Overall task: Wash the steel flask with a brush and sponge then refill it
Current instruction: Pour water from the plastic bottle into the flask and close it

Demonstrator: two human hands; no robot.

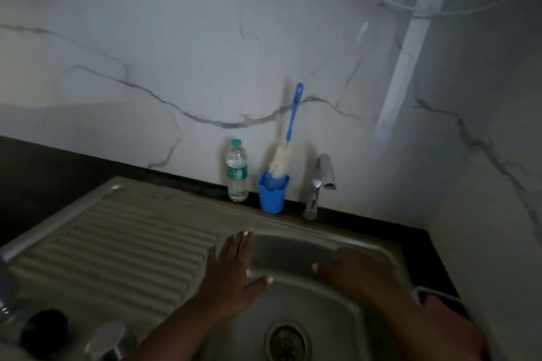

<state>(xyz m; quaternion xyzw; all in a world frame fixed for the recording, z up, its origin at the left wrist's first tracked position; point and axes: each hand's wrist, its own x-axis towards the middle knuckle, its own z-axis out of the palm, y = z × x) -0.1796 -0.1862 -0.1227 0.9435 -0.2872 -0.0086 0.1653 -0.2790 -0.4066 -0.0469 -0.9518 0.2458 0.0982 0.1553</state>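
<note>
Head view showed both hands held over the steel sink (378, 249), and it was dim and somewhat blurred. The left hand (231, 275) lay flat with its fingers (239, 243) straight and released, pressed against one end of a grey cylinder that lay sideways above the basin; I took this to be the steel flask (293, 255), though blur made that uncertain. The right hand (360, 272) had its fingers curled over the other end, grasping it. The bottle brush (286, 143) stood head-down in a blue cup (272, 195) on the counter (58, 173) at the back wall, just beside a plastic water bottle (237, 171), with the tap (318, 184) near on the other side. No water could be seen running, and no sponge could be made out. At the lower left, on the ribbed draining board (117, 243), sat a dark round thing (44, 331) and a shiny steel piece (110, 337), too dim to name. The flask seemed carried between a flat palm and one gripping hand only, so if it were wet it could slide out and drop into the basin with a dent. Reaching for the brush could tip the cup or knock the water bottle, since they stood close together. Poor light could also hide leftover dirt.
</note>
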